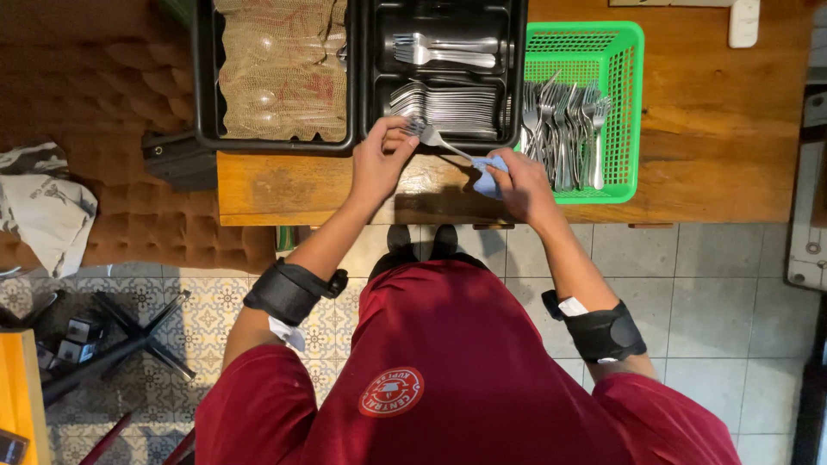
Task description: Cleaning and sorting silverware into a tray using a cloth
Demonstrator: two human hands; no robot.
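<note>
Nearest the camera is the person's red shirt (465, 379), with a black band (289, 291) on the left forearm and another black band (603, 331) on the right. Both arms reach away from the body toward the wooden counter (706, 172), which serves here as the landmark.

At the near edge of the counter the two hands meet around one fork (441, 142). The left hand (379, 159) is curled, its fingertips pinching the fork at the tine end. The right hand (521, 185) is closed around a small blue cloth (489, 175), and the cloth wraps the fork's handle end — so the handle is mostly hidden. The fork's long axis runs on a slant: tines point up-left, toward the far side of the counter, and the handle runs down-right toward the counter's near edge. It is held just above the counter's surface, over the near lip of a black tray.

Farther across the counter, that black cutlery tray (444, 77) holds sorted forks lying crosswise in its compartments. Left of it on the counter sits a second black tray (280, 73) covered with pale netting. Right of the cutlery tray stands a green plastic basket (624, 52) with a loose heap of forks, handles pointing toward the near edge.
</note>
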